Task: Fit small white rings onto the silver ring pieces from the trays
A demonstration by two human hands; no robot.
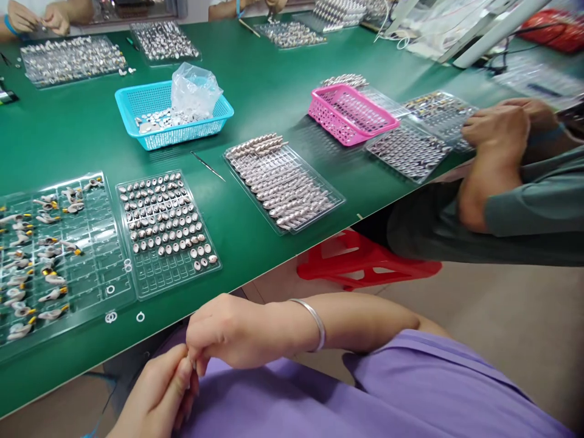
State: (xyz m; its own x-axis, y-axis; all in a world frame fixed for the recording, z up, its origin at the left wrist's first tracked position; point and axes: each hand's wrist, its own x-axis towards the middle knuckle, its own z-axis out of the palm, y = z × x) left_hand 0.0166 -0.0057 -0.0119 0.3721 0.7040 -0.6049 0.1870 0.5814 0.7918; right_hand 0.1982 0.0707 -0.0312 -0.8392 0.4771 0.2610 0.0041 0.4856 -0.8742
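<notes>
The left hand (157, 388) and right hand (223, 331) meet low, just off the near edge of the green table (269, 109), both with fingers closed in a pinch around a small piece (194, 365), probably because so slight a thing needs fingertips from two sides; most of it is hidden, so I cannot tell what it is. At left, the large tray (98, 243) holds yellow-tipped parts (53, 295) spread over its pockets, and the smaller tray (159, 278) to its right keeps oval caps (168, 249) in rows, seemingly so each can be picked singly. Both lie at the near side, apparently for easy reach. A thin metal tool (207, 166) lies beyond them, near the blue basket (150, 142), whose walls keep loose white pieces (155, 120) and a plastic bag (194, 91) together
</notes>
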